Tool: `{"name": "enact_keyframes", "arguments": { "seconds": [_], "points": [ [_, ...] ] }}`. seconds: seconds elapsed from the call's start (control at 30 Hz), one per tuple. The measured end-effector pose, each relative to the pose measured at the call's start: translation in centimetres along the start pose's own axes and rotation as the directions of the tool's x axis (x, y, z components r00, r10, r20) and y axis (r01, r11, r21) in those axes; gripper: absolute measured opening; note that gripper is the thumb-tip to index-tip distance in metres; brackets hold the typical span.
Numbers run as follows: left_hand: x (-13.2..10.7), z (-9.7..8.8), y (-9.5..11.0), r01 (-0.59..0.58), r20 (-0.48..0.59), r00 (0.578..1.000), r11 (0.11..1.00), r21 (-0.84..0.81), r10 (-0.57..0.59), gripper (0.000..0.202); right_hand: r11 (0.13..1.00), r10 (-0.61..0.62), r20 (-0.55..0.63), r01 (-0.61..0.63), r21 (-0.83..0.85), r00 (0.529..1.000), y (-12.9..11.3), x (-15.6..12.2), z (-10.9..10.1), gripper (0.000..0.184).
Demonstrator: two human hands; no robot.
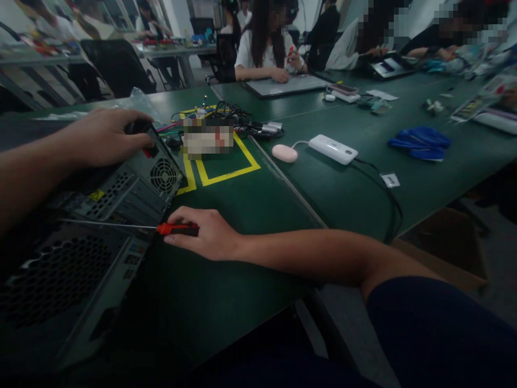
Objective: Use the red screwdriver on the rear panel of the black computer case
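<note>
A desktop computer case [133, 253] stands at the left, its back panel with fan grille [163, 175] and slots facing right. My left hand [109, 137] grips its upper far part, with fingers over the edge and thumb on the panel beside a small red piece. My right hand [205, 231] is closed round the red and black handle of a screwdriver [177, 229]. The long thin shaft points left, across the case near a dark gap between the slotted panel and the honeycomb vent [60, 275]. Shadow hides the shaft's tip.
Yellow tape [230, 173] marks the green table [250, 210]. Tangled cables [230, 113] lie behind the case. A white power strip [333, 149], a pale pink mouse-like thing [285, 153] and a blue cloth [420, 143] lie to the right. People sit across the table.
</note>
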State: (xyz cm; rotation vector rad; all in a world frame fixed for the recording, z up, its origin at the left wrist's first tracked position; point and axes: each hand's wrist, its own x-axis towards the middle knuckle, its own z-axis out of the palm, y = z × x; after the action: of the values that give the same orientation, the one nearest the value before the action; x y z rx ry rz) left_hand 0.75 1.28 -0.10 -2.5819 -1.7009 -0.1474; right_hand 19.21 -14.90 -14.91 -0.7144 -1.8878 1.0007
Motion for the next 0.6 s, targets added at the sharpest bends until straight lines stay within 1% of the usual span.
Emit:
{"name": "enact_keyframes", "arguments": {
  "seconds": [0.13, 0.27, 0.5, 0.57, 0.6],
  "points": [
    [0.2, 0.0, 0.1, 0.006, 0.015, 1.0, 1.0, 0.016, -0.006, 0.087, 1.0, -0.027, -0.007, 0.027, -0.002, 1.0, 0.3, 0.0, 0.1, 0.024],
    [0.4, 0.0, -0.2, -0.026, 0.044, 0.999, 0.999, 0.031, 0.024, 0.089, 0.999, -0.037, -0.005, 0.037, 0.002, 0.999, 0.3, 0.0, 0.1, 0.023],
    [0.7, 0.4, -0.9, -0.008, 0.013, 1.0, 0.999, 0.05, 0.007, 0.09, 0.999, -0.041, 0.021, 0.04, 0.031, 0.999, 0.1, 0.0, -0.1, 0.02],
    [0.9, 0.6, -1.3, -0.003, 0.031, 1.0, 0.999, 0.042, 0.001, 0.09, 0.998, -0.049, 0.024, 0.048, 0.048, 0.999, 0.2, 0.0, 0.0, 0.021],
    [1.1, 0.9, -1.8, 0.006, 0.012, 1.0, 0.999, 0.036, -0.006, 0.09, 0.997, -0.052, 0.027, 0.051, 0.051, 0.998, 0.2, 0.0, 0.1, 0.022]
  ]
}}
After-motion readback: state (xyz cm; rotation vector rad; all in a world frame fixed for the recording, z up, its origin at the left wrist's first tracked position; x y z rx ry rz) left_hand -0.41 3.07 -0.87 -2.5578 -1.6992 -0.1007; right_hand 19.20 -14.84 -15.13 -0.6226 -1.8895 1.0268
